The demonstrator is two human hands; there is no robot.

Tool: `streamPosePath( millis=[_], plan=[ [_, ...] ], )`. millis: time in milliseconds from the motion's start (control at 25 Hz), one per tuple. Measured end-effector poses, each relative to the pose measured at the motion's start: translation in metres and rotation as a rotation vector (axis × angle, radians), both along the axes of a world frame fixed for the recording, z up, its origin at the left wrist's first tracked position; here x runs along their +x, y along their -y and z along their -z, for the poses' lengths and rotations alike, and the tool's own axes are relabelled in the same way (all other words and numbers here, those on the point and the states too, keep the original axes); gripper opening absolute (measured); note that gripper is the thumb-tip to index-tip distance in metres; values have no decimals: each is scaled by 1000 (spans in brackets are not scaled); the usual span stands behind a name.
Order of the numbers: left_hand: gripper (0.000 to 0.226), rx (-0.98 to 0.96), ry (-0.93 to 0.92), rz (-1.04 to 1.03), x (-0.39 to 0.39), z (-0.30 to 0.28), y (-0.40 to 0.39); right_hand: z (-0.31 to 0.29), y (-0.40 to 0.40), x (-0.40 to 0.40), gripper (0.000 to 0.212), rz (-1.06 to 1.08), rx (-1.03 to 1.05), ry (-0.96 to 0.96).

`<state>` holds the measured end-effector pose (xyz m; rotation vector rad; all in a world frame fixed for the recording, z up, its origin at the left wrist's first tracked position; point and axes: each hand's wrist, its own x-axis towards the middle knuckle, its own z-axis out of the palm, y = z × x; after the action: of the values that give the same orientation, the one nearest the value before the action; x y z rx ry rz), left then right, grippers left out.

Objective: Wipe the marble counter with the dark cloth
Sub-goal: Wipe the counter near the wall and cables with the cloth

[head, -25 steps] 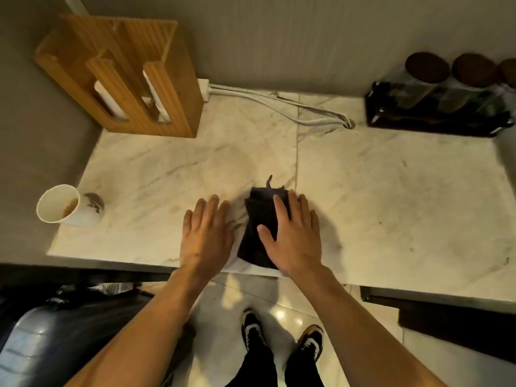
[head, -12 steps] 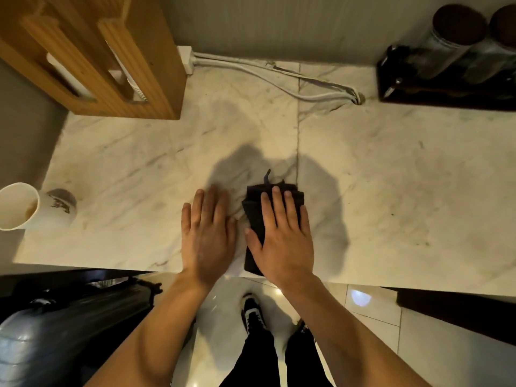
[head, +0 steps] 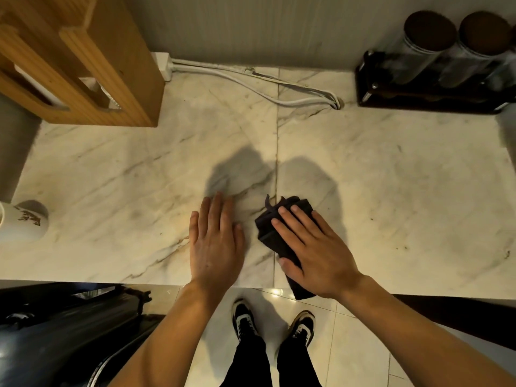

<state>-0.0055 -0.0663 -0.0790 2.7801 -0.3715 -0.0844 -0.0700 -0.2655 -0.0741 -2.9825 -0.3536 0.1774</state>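
behind dark cloth point(head: 282, 227): white cables point(head: 265, 89), jar rack point(head: 418, 96).

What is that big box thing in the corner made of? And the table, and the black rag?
The box looks like wood, pale and matte: you can see straight grain lines. The counter looks like polished marble, cream with grey-brown veins and a soft shine. The dark cloth seems a soft woven fabric, folded and creased under the right hand; which fibre it is can't be told.

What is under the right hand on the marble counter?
The dark cloth, folded, lies flat under the right hand on the marble counter. Its near end hangs past the counter edge. The cloth's middle is covered.
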Motion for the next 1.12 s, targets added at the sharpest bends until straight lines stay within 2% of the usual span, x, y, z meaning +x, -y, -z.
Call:
streamPosePath(
  millis=[200,520,720,880,1120],
  plan=[
    [57,9,-7,16,1,2,18,-1,18,16,64,-120,3,20],
    [57,50,3,70,8,3,30,-2,38,65,66,-145,-41,-13],
    [62,173,-37,89,11,4,35,-1,50,99,68,-95,-73,-23],
    [63,198,-49,71,13,1,37,0,57,127,69,-29,-85,-17],
    [64,228,-77,75,15,1,37,3,57,166,69,203,-36,-15]
  ],
)
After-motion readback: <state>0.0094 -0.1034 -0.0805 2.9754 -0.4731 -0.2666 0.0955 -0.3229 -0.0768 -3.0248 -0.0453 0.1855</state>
